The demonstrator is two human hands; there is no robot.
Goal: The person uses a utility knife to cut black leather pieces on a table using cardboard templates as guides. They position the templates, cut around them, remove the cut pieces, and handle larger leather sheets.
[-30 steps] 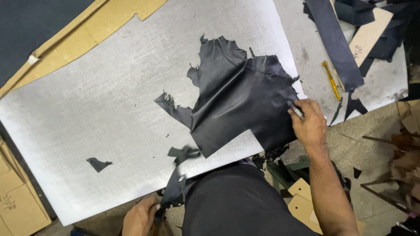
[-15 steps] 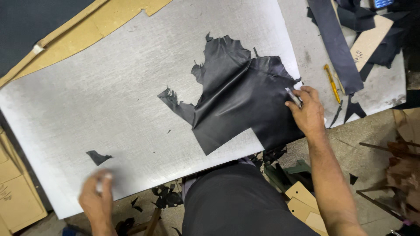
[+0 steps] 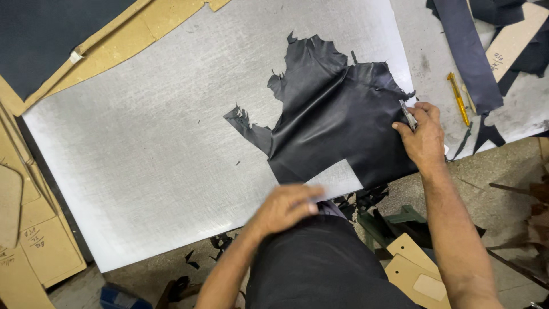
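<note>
A ragged piece of black leather (image 3: 337, 123) is spread flat on the grey cutting sheet (image 3: 143, 143) that covers the desk, toward the sheet's right half, with its lower edge reaching the near edge of the sheet. The right hand (image 3: 424, 137) is laid on the right border of the leather, the forearm running up from the lower right and the wrist slightly bent. Its fingers are curled together around a small metal blade (image 3: 408, 114), which is pinched against the leather's edge with the thumb pressed on the hide.

The left hand (image 3: 286, 207) is held low at the near edge of the sheet, just below the leather's lower left corner, palm down, with the forearm coming from the bottom of the view. Its fingers are drawn loosely together and somewhat blurred; whether anything is held in it cannot be told.

A yellow pen-shaped tool (image 3: 458, 98) is seen on the desk to the right of the right hand, beside a long dark leather strip (image 3: 469, 51). Tan cardboard patterns (image 3: 34, 240) are stacked at the left, and small black offcuts (image 3: 366, 200) are scattered below the desk edge.
</note>
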